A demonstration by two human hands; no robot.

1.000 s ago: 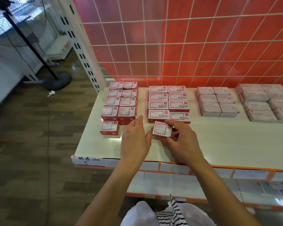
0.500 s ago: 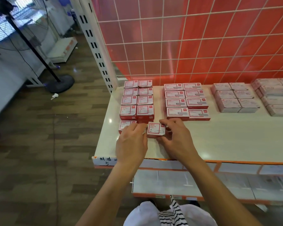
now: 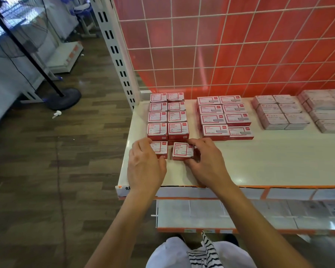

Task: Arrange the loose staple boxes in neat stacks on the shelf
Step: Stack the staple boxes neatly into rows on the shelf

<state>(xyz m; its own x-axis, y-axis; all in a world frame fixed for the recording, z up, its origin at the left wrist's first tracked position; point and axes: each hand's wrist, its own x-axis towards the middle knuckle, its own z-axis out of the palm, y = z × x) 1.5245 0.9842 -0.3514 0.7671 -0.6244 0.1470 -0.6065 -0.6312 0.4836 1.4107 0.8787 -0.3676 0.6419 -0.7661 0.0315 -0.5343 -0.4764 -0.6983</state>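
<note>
The right hand (image 3: pixel 205 161) is pinching a loose box (image 3: pixel 181 150) by its right end, thumb on the near edge and fingers on the far one. The box is sitting flat on the shelf (image 3: pixel 259 161). Just beside it, the left hand (image 3: pixel 145 163) is curling round a second box (image 3: pixel 160 148), hiding its left half. Both boxes are lying just in front of the red stacks (image 3: pixel 167 117), whose small print is too blurred to read.

Stacked boxes (image 3: pixel 167 117) block behind; shelf (image 3: pixel 259 163) rightward open.

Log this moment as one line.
left hand: holds front-left staple box | right hand: pinches loose staple box beside it
</note>
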